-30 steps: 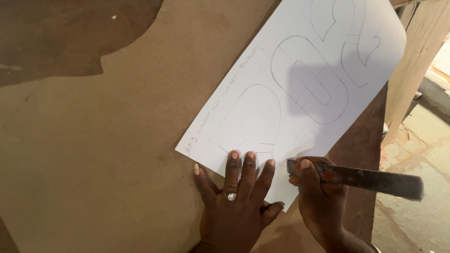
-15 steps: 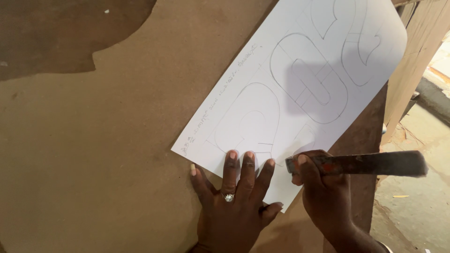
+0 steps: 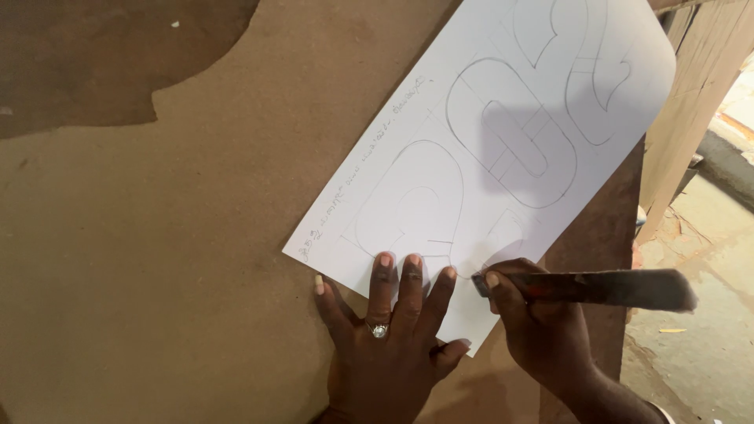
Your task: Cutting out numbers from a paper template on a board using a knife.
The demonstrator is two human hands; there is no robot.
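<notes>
A white paper sheet [image 3: 503, 149] with large pencil-drawn rounded outlines lies slanted on a brown board [image 3: 157, 259]. My left hand [image 3: 389, 330], wearing a ring, lies flat with fingers spread, pressing the sheet's near edge down. My right hand [image 3: 538, 322] grips a long flat metal blade [image 3: 605, 286]. Its tip touches the paper near the lower outlines, just right of my left fingers, and its handle end sticks out to the right past the board.
A darker patch of surface [image 3: 94, 63] shows at the top left of the board. The board's right edge [image 3: 605, 228] drops off to a concrete floor [image 3: 707, 345]. A wooden post [image 3: 695, 110] stands at the right.
The view shifted slightly. My right hand brought the blade's tip a little up and left onto the paper. My left hand stays flat on the sheet.
</notes>
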